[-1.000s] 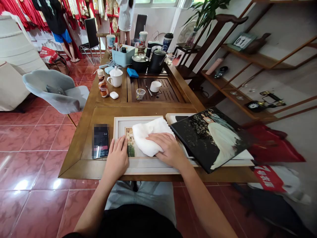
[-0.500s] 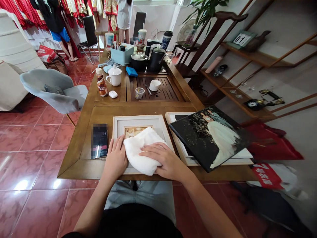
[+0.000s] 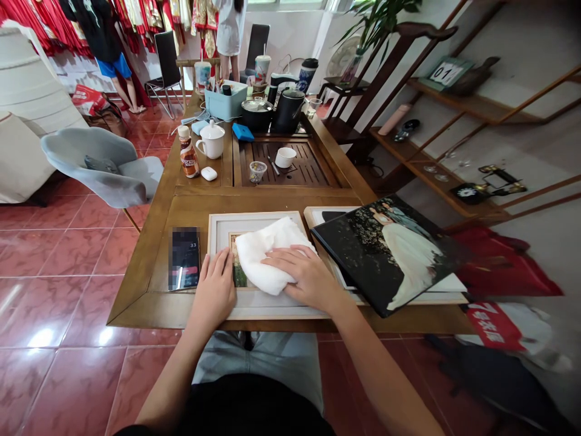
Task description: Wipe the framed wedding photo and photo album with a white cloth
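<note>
A pale picture frame [image 3: 267, 311] lies flat near the table's front edge, a small photo [image 3: 239, 275] partly showing inside it. My right hand [image 3: 313, 278] presses a folded white cloth [image 3: 267, 254] onto the frame, fingers over the cloth and thumb at its lower edge. The cloth covers most of the photo. My left hand [image 3: 216, 287] rests flat on the frame's left side, fingers stretched out, with nothing in it. Just left of that hand lies a phone [image 3: 184, 259].
At the right, a dark wedding photo panel [image 3: 385, 254] lies askew on another frame [image 3: 308, 212]. Farther back stand a coffee bottle [image 3: 189, 154], a lidded white mug [image 3: 211, 140], a small plastic cup [image 3: 258, 171] and a white bowl [image 3: 285, 157]. Two people are in the background.
My right hand has moved the cloth up and slightly right across the frame, uncovering the photo's left part and the frame's lower border. My left hand stays in place.
</note>
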`<state>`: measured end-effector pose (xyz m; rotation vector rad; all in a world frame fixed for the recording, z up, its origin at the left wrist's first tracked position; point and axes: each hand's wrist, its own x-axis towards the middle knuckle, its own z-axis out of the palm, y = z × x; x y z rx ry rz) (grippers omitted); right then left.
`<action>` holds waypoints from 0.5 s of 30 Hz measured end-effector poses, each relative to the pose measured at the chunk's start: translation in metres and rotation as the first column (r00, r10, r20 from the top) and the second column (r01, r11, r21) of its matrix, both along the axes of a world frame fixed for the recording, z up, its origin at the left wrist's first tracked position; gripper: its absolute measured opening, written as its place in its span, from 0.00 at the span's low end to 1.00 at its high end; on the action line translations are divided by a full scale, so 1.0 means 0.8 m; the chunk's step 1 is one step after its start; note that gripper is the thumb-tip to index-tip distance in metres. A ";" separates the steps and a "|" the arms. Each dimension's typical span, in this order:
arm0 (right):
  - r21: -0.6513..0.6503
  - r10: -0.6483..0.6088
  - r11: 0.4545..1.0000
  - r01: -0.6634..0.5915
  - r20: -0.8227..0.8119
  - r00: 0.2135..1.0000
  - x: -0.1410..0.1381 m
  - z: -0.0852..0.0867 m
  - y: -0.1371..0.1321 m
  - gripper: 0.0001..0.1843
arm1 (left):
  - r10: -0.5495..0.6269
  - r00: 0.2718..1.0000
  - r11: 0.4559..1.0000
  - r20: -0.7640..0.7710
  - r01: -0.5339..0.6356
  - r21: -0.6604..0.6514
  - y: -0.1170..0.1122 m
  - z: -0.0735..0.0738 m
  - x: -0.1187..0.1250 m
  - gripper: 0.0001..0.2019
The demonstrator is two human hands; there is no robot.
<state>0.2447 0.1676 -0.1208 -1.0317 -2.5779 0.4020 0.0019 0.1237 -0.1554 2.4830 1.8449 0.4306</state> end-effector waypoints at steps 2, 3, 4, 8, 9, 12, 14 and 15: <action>-0.056 0.061 0.996 -0.063 -0.027 0.998 -0.003 0.002 -0.010 0.28 | 0.004 1.000 1.000 0.022 -0.004 0.001 0.000 -0.002 -0.001 0.27; -0.086 0.089 0.992 -0.092 -0.039 0.995 -0.005 0.003 -0.015 0.28 | 0.010 0.999 1.000 0.033 -0.010 0.004 0.000 -0.003 -0.002 0.26; -0.112 0.109 0.987 -0.114 -0.047 0.993 -0.006 0.004 -0.020 0.29 | 0.015 0.999 1.000 0.043 -0.016 0.008 -0.001 -0.004 -0.002 0.26; -0.146 0.135 0.979 -0.142 -0.054 0.989 -0.009 0.005 -0.030 0.30 | 0.046 0.997 0.999 0.056 -0.047 0.016 -0.002 -0.006 -0.002 0.25; -0.139 0.134 0.980 -0.140 -0.051 0.990 -0.008 0.004 -0.029 0.30 | 0.059 0.997 0.998 0.050 -0.060 0.013 -0.003 -0.005 -0.001 0.25; -0.080 0.095 0.992 -0.096 -0.014 0.995 -0.004 0.002 -0.020 0.30 | 0.096 0.995 0.995 0.034 -0.097 0.009 -0.004 -0.004 0.001 0.25; -0.006 0.032 0.999 -0.032 0.028 0.999 0.000 0.000 -0.012 0.30 | 0.101 0.994 0.995 0.042 -0.102 0.015 -0.003 -0.004 0.002 0.26; 0.027 -0.001 1.000 0.000 0.046 0.999 0.002 -0.001 -0.007 0.30 | 0.099 0.994 0.995 0.051 -0.100 0.018 -0.003 -0.005 0.002 0.27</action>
